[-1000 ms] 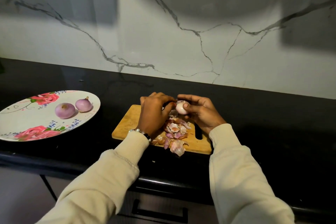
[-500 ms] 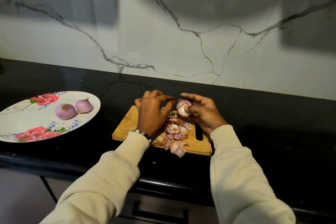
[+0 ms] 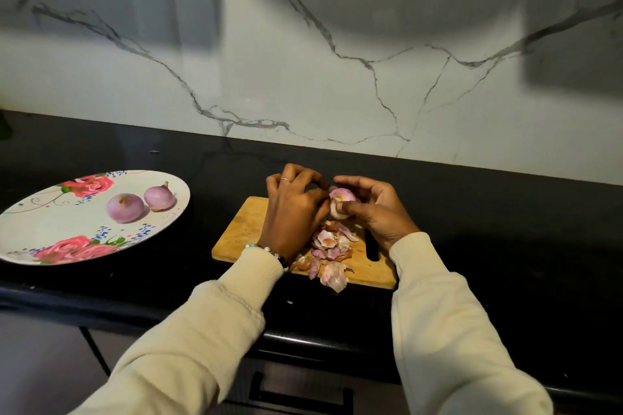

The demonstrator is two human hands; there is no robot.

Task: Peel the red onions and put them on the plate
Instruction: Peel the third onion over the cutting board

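- Right hand (image 3: 377, 212) grip clamped on small half-peeled red onion (image 3: 340, 203), above wooden cutting board (image 3: 242, 232).
- Left hand (image 3: 293, 209) fingertips pinching its skin.
- Two peeled onions (image 3: 125, 207) on flowered plate (image 3: 50, 232), black bench (image 3: 505, 229).

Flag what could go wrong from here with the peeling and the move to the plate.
The peel pile already spills over the cutting board edge near the counter's front, so scraps may drop to the floor. The onion is held only between the right hand and left hand; it could slip while peeling.

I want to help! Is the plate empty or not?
Not empty. Two peeled onions lie on the plate.
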